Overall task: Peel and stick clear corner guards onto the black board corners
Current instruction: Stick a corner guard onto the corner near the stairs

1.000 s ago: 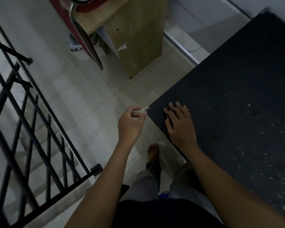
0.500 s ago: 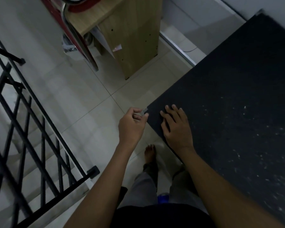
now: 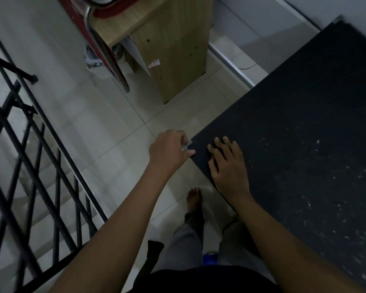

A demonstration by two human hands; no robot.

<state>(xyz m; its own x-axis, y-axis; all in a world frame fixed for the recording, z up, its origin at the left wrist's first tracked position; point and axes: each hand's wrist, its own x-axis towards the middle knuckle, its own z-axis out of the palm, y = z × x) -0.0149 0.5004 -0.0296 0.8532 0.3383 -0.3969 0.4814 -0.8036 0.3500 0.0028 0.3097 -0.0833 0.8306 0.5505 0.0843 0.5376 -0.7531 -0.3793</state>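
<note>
Left hand [image 3: 169, 150] pinches a clear guard [image 3: 187, 144] against the board [image 3: 294, 123] corner; right hand [image 3: 228, 163] rests flat, fingers straight, just beside that corner.

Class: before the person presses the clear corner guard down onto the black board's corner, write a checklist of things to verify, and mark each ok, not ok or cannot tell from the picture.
1. Corner guard sits at the black board corner: ok.
2. Left hand pinches the guard: ok.
3. Right hand rests flat on the board, steadying it: ok.
4. Backing peeled off the guard: cannot tell.
5. Guard squared to both board edges: cannot tell, too small and dim.
6. Board surface clean at the corner: ok there; white specks lie farther right.
</note>
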